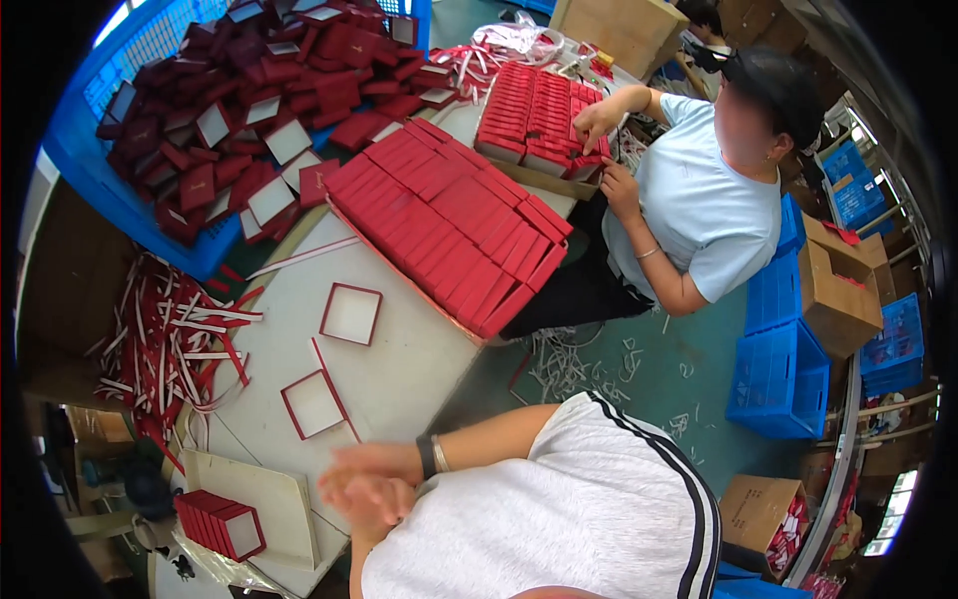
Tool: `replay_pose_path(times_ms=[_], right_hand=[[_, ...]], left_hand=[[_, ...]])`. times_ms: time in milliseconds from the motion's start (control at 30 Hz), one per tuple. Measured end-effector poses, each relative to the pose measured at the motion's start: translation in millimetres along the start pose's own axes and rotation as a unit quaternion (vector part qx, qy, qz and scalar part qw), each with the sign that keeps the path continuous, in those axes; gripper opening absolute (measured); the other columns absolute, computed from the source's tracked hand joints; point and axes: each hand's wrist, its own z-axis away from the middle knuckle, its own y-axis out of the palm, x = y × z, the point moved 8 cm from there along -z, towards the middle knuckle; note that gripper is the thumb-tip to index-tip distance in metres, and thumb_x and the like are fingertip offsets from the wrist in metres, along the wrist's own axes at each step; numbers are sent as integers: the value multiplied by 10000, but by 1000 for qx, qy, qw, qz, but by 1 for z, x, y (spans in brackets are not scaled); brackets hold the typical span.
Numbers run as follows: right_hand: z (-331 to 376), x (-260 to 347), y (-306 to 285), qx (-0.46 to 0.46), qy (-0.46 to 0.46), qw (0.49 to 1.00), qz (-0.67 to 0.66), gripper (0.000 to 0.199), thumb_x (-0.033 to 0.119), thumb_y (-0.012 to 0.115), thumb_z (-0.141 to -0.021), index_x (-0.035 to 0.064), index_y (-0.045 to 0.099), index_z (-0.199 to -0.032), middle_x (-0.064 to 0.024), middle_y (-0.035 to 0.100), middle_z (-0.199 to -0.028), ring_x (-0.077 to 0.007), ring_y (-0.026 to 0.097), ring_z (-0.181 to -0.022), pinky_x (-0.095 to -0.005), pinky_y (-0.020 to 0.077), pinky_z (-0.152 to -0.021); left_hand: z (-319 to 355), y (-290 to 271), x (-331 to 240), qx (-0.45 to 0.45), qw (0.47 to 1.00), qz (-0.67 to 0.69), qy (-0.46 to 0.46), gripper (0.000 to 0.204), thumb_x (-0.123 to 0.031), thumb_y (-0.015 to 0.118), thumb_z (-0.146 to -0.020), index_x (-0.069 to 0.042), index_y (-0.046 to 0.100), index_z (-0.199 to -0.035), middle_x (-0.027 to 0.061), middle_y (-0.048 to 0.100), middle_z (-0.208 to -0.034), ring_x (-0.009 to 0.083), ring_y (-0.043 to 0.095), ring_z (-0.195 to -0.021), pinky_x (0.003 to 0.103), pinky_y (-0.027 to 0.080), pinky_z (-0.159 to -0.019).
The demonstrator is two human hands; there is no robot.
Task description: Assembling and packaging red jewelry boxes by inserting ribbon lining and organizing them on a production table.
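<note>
Your right hand (pixel 377 462), left hand (pixel 375 499) overlapping, blurred; can't tell spread or hold; open box (pixel 312 405) lying near, likely for easy reach.

- Beyond the fingers (pixel 374 494): two open boxes (pixel 351 314) on the counter (pixel 409 384).
- Left of the fingers: a box row (pixel 215 524) at a shallow tray (pixel 274 494).
- Farther beyond: packed boxes (pixel 449 225), a heaped crate (pixel 100 195) to their left.

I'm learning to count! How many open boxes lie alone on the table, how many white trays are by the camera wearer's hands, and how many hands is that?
Open boxes: 2
White tray: 1
Hands (left hand, right hand): 2
Total: 5
</note>
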Motion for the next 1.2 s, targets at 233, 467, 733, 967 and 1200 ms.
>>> replay_pose_path(times_ms=[233, 467, 733, 967, 1200], right_hand=[[-1, -13, 16, 107, 124, 972, 169, 496, 373, 323, -974, -14, 608, -1094, -120, 626, -1043, -206, 603, -823, -285, 492, -729], [-20, -14, -13, 97, 32, 993, -59, 367, 320, 443, -991, 10, 612, -1092, 75, 553, -730, 40, 442, -595, -170, 333, -443], [31, 82, -22, -14, -100, 995, -14, 443, 408, 445, -967, 48, 559, -1200, -95, 595, -1205, -237, 557, -1143, -366, 431, -962], [113, 176, -24, -37, -440, 887, -138, 758, 673, 381, -875, 191, 290, -1454, -91, 274, -1508, -322, 281, -1366, -460, 236, -1104], [120, 163, -27, -72, -453, 879, -129, 870, 774, 345, -811, 237, 211, -1482, -112, 178, -1530, -380, 152, -1399, -525, 127, -1127]], left_hand=[[3, -1, -12, -61, 996, -60, 27, 612, -571, 350, -942, -36, 605, -1093, 132, 641, -865, 256, 572, -796, 370, 439, -670], [49, -29, -47, -250, 958, -93, 109, 581, -487, 319, -976, 10, 588, -1110, 179, 621, -1054, 291, 594, -949, 412, 484, -760], [58, -42, -96, -233, 949, -40, 210, 553, -469, 392, -957, -86, 449, -1353, 112, 445, -1413, 324, 393, -1308, 468, 331, -1048], [18, -15, -119, -200, 945, -90, 244, 731, -604, 362, -909, -263, 110, -1506, 65, 3, -1576, 349, 2, -1439, 581, -15, -1126], [-31, -41, -83, -229, 954, 14, 194, 789, -695, 328, -866, -271, 134, -1503, 74, 35, -1575, 334, 7, -1443, 595, -7, -1118]])
